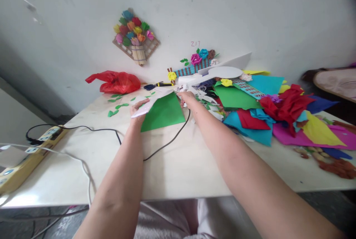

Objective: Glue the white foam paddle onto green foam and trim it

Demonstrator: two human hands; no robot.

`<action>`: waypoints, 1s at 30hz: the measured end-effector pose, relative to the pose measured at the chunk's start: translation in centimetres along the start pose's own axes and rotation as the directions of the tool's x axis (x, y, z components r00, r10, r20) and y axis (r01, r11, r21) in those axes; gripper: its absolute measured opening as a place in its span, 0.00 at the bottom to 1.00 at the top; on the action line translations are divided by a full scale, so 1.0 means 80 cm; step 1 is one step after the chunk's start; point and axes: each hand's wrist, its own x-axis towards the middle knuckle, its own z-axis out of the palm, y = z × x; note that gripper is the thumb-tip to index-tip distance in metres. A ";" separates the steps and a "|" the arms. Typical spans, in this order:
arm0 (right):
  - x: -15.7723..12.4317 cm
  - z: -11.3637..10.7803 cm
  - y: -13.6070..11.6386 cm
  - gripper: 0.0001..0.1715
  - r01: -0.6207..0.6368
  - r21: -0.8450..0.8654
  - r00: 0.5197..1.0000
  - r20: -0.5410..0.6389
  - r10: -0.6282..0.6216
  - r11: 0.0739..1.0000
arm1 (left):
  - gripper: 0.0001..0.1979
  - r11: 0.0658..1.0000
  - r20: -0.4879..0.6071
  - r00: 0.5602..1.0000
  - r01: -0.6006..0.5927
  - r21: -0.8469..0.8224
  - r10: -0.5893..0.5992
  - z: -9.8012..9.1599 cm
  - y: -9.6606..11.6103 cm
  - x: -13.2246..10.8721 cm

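A green paper sheet with a white underside lies on the white table in front of me. My left hand pinches its folded white left edge. My right hand grips the sheet's upper right corner, close to a white glue gun whose black cord runs back toward me. Both hands are closed on the paper.
A heap of coloured paper sheets covers the right side. A red plastic bag, scissors and small green paper leaves lie at the back left. A yellow power strip with cables sits at the left edge. Paper-flower crafts hang on the wall.
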 end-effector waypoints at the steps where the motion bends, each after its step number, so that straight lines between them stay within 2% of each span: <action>1: -0.001 -0.001 0.001 0.09 -0.001 -0.002 1.000 0.005 0.001 1.000 | 0.13 1.000 -0.001 1.000 -0.003 -0.001 0.003 0.000 0.001 0.000; 9: -0.023 -0.009 0.001 0.06 -0.012 -0.048 0.999 0.048 0.015 0.999 | 0.12 1.000 0.008 1.000 -0.022 -0.020 0.022 0.001 -0.002 0.001; 13: -0.030 -0.011 -0.001 0.04 -0.015 -0.015 0.996 0.085 0.016 1.000 | 0.13 1.000 -0.001 1.000 -0.011 -0.013 0.011 0.001 -0.008 0.002; 20: -0.034 -0.012 -0.004 0.08 -0.034 0.019 0.995 0.096 0.032 0.999 | 0.14 0.999 0.002 1.000 -0.013 0.037 0.013 0.001 -0.013 0.003; 30: -0.042 -0.008 0.007 0.07 -0.030 -0.061 0.991 0.125 0.038 0.998 | 0.15 0.983 0.069 0.991 -0.125 0.132 0.117 -0.001 -0.020 0.004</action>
